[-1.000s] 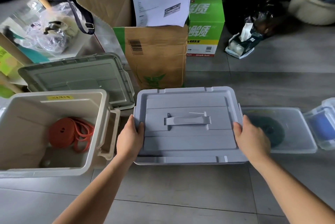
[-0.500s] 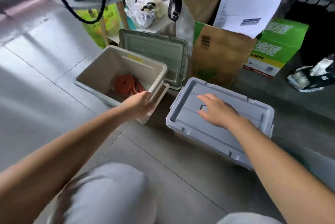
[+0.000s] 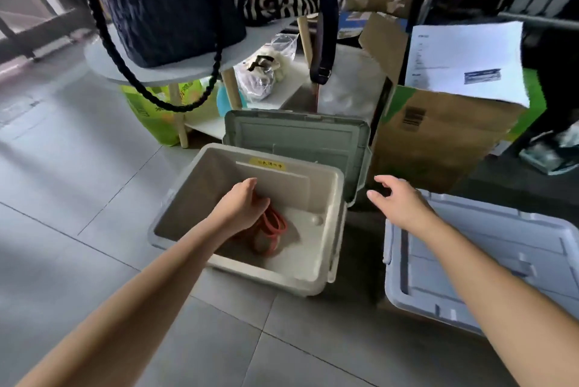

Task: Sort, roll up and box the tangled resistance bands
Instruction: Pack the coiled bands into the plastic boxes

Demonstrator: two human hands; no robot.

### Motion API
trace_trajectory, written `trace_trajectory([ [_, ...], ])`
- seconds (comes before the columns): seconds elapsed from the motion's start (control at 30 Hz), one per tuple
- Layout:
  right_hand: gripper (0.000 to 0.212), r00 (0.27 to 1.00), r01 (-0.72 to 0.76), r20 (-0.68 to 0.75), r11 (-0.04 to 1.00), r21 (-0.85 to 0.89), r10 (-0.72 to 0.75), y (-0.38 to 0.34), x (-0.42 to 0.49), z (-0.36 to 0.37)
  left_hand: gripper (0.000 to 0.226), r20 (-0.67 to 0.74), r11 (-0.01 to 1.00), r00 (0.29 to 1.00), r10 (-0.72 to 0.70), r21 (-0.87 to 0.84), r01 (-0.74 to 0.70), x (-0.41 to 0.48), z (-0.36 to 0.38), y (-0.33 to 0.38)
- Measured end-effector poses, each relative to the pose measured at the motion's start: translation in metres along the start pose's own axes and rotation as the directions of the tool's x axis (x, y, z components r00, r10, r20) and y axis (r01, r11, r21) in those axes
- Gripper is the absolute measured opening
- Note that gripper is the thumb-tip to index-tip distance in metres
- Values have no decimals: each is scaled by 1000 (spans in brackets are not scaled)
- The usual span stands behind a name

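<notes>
Your left hand (image 3: 242,209) down inside bin (image 3: 332,192), fingers bent over orange bands (image 3: 275,227) at centre of bin bottom; grip hidden, cannot tell. Bare bottom toward bin's right wall. Lid (image 3: 297,136) leans behind far rim. Your right hand (image 3: 402,203) fingers spread, holding nothing, over gap between bin's right rim and grey box (image 3: 470,277).

I am gripping the orange bands (image 3: 276,229) with my left hand (image 3: 242,206) inside the beige box (image 3: 313,273), while my right hand (image 3: 402,201) is hovering open beside it.
</notes>
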State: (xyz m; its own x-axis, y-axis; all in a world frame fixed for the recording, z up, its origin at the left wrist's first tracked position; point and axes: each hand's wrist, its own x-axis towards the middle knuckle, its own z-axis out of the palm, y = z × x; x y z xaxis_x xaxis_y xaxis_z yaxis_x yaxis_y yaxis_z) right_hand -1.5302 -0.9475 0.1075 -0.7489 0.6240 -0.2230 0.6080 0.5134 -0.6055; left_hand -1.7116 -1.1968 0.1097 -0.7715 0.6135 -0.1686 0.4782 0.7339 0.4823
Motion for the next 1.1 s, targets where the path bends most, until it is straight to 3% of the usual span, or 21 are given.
trace_trajectory([
  [0.2, 52, 989, -139, -67, 989, -48, 135, -16, 28, 5, 47, -5, 996, 997, 82, -26, -82, 91, -37, -2],
  [0.43, 64, 945, -247, -213, 968, 29, 248, -50, 97, -7, 59, -37, 987, 994, -105, -130, 99, 191, -48, -14],
  [0.53, 63, 911, -321, -245, 943, 82, 331, -61, 131, -8, 50, -242, 970, 956, -165, -216, 112, 209, -48, -25],
  [0.6, 61, 892, -364, -235, 922, 132, 386, -64, 151, -4, 42, -405, 960, 885, -229, -246, 136, 213, -48, -32],
  [0.67, 64, 891, -380, -201, 911, 162, 407, -65, 164, 4, 44, -460, 950, 841, -284, -253, 182, 214, -47, -40],
  [0.77, 65, 897, -337, -163, 874, 350, 411, -65, 174, 14, 47, -268, 918, 895, -356, -281, 281, 225, -45, -51],
  [0.83, 66, 860, -328, -147, 749, 575, 489, -66, 175, 16, 58, -100, 887, 926, -365, -339, 313, 229, -43, -52],
  [0.9, 60, 795, -334, -162, 645, 687, 584, -65, 172, 15, 65, -93, 859, 926, -367, -415, 299, 225, -40, -52],
  [1.0, 62, 702, -370, -218, 608, 702, 678, -56, 150, 18, 60, -175, 830, 933, -314, -527, 181, 208, -39, -63],
  [1.1, 54, 723, -288, -218, 573, 768, 655, -50, 119, 19, 44, -224, 793, 948, -225, -607, 45, 177, -47, -69],
])
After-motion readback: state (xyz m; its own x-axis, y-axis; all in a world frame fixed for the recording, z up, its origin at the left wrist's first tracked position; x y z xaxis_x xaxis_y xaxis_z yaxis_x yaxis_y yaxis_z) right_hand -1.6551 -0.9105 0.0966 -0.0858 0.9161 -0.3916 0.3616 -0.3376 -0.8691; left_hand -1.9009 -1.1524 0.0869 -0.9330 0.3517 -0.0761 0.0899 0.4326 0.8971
